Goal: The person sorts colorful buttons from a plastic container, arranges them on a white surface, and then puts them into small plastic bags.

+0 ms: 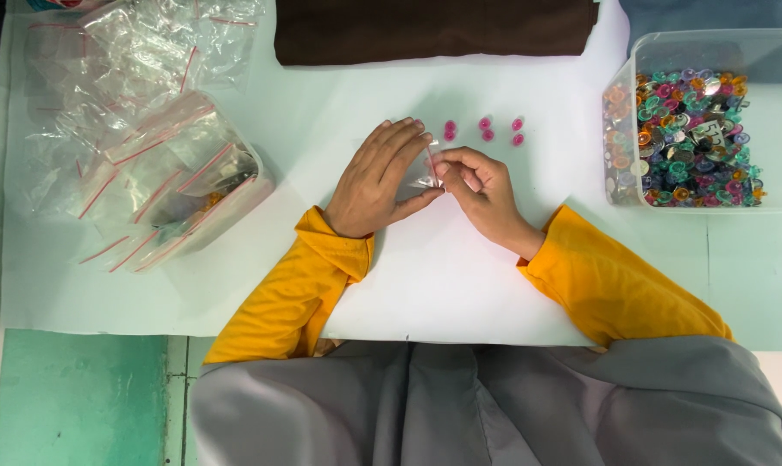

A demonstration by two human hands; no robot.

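Grey cloth [495, 406] covers your lap nearest the camera, and your two yellow sleeves [620, 289] reach forward onto the white table [434, 276]. Your left hand [378, 177] lies with its fingers stretched almost flat, the thumb pressing one edge of a small clear bag [427, 166]. Your right hand [482, 190] is curled, its fingertips pinching the same bag from the other side. The bag sits between both hands, thin, see-through and crinkled; whether anything is inside it, you cannot tell. Just beyond your fingers lie six small pink beads [486, 129], set in three pairs in a row. To your left, a clear tub [192, 185] holds red-striped zip bags, with more loose bags behind it. To your right, one clear box [697, 121] holds many coloured beads. Farthest off lies one folded brown cloth [434, 30].
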